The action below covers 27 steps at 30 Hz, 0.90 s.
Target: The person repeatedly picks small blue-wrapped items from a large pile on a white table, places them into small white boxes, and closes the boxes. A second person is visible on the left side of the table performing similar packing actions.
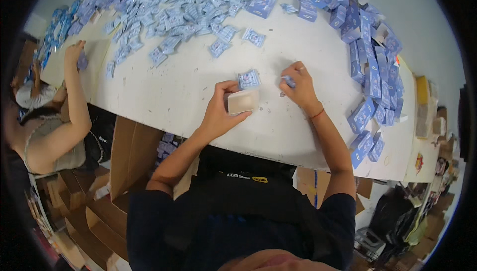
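My left hand [222, 106] is closed around a small open carton [242, 102], whose pale, bare inside faces me. Just beyond the carton, by my left fingertips, is a light blue sachet [248, 78]; I cannot tell if the fingers touch it. To the right, my right hand [301, 86] pinches a small blue sachet [288, 81] above the white table [198, 77]. Two loose sachets, one nearer [218, 48] and one farther right [254, 37], lie flat beyond my hands.
A large heap of light blue sachets [184, 2] covers the far side. Blue-violet cartons [372, 77] line the right edge, and one lies at the back [262, 2]. At left, another person's arm [74, 87] reaches over the table. Cardboard boxes [131, 152] stand below the front edge.
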### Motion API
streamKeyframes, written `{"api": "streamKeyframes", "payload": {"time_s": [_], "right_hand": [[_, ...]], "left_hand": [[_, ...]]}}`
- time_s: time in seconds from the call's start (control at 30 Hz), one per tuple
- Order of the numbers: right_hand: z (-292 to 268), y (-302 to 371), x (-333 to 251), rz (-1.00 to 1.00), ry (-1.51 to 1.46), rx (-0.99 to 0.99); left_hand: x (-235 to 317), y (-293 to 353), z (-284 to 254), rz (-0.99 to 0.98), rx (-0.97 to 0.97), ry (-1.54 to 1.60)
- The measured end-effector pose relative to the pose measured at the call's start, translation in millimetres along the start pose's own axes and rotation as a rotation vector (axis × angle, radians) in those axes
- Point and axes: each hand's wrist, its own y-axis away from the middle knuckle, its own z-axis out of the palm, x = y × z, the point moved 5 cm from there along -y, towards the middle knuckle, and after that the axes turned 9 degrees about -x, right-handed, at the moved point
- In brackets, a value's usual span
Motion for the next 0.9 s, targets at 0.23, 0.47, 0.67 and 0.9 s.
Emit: {"api": "streamKeyframes", "payload": {"time_s": [0.23, 0.47, 0.67, 0.9], "right_hand": [[-21, 6, -134, -0.110, -0.739, 0.717], [18, 6, -131, -0.028, -0.180, 0.494], [9, 10, -137, -0.119, 0.145, 0.205], [0, 7, -122, -0.139, 0.083, 0.215]], "left_hand": [[11, -15, 31, 0.058, -0.068, 0.102], [15, -9, 43, -0.045, 0.068, 0.157], [18, -13, 44, 0.165, 0.128, 0.186], [12, -16, 46, 0.070, 0.093, 0.165]]}}
